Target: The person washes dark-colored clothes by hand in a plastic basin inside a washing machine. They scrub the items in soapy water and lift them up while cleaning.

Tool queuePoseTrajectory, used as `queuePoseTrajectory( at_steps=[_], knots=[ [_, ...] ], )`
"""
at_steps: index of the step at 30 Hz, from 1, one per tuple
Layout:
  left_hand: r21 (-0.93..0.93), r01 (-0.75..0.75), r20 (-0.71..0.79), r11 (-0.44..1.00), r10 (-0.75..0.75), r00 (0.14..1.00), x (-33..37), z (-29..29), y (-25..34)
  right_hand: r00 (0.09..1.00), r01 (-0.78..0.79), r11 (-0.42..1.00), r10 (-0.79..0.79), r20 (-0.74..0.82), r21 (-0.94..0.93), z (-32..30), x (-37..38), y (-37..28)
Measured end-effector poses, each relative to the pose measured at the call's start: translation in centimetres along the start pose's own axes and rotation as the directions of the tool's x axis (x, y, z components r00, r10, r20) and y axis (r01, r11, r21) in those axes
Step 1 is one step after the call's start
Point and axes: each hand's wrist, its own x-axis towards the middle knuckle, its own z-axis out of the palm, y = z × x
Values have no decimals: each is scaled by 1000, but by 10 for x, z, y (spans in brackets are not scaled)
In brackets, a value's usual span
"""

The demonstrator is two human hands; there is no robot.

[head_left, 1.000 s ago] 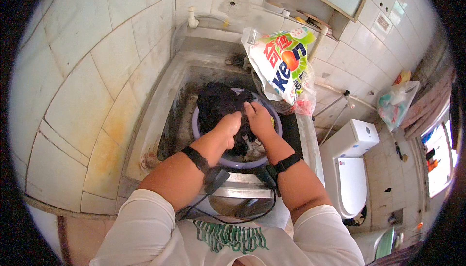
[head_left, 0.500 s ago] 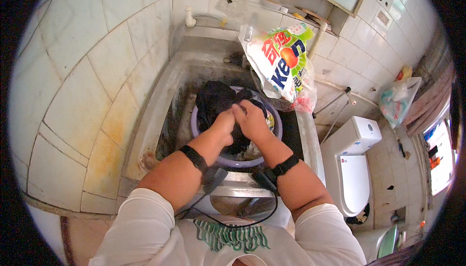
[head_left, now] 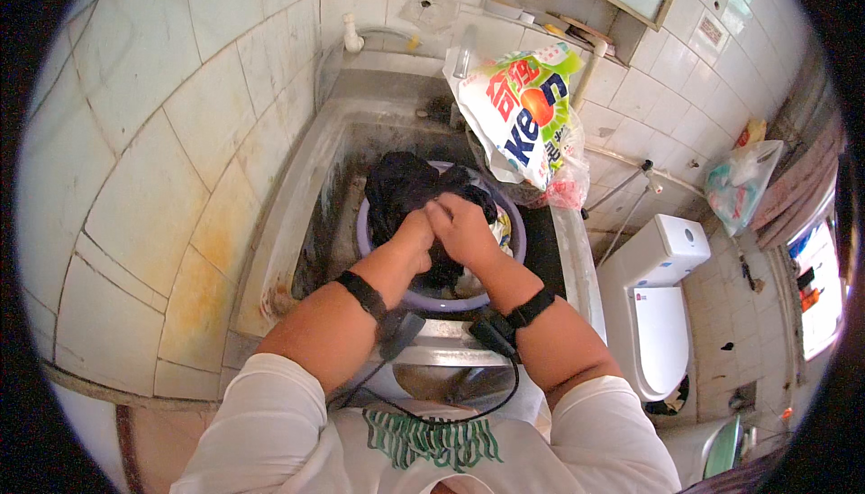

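Observation:
A lavender basin (head_left: 436, 302) sits in the worn grey sink. Bunched black cloth (head_left: 393, 184) fills its left and far side, apparently a garment, though its kind does not show. My left hand (head_left: 413, 238) and my right hand (head_left: 468, 227) are pressed together over the basin's middle, both closed on the cloth. Most of the fingertips are hidden beneath the hands. Some white and yellow material (head_left: 501, 222) shows at the basin's right side.
The sink (head_left: 261, 251) has raised stone edges. At its far right corner stands a white and green detergent bag (head_left: 514, 120). A white toilet (head_left: 660, 332) is to the right, and a clear plastic bag (head_left: 742, 186) hangs on the wall. A black cable (head_left: 423, 420) links my wrist bands.
My hands stay closed on the black cloth; the right one has turned slightly against the left. Otherwise the scene has only shifted a little in the picture.

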Motion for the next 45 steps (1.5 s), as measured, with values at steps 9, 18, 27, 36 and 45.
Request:
queuePoseTrajectory(
  at_steps=[9, 18, 27, 36, 45],
  knots=[
    [35, 14, -113, 999, -10, 994, -46, 31, 27, 980, -105, 993, 94, -176, -55, -9, 1, 20],
    [-185, 33, 118, 982, -11, 993, -10, 9, 7, 983, -79, 996, 71, -166, -39, -2, 4, 14],
    [-71, -13, -26, 997, 11, 1000, -27, 17, 17, 982, -120, 990, 107, -152, -75, -8, 2, 16],
    [-176, 27, 135, 984, -3, 991, -9, 18, 8, 979, -65, 997, 56, -197, -37, -6, 5, 29],
    [447, -416, -161, 792, 528, 834, -9, 0, 22, 989, -139, 982, 133, -58, -131, -8, 0, 61]
  ],
)
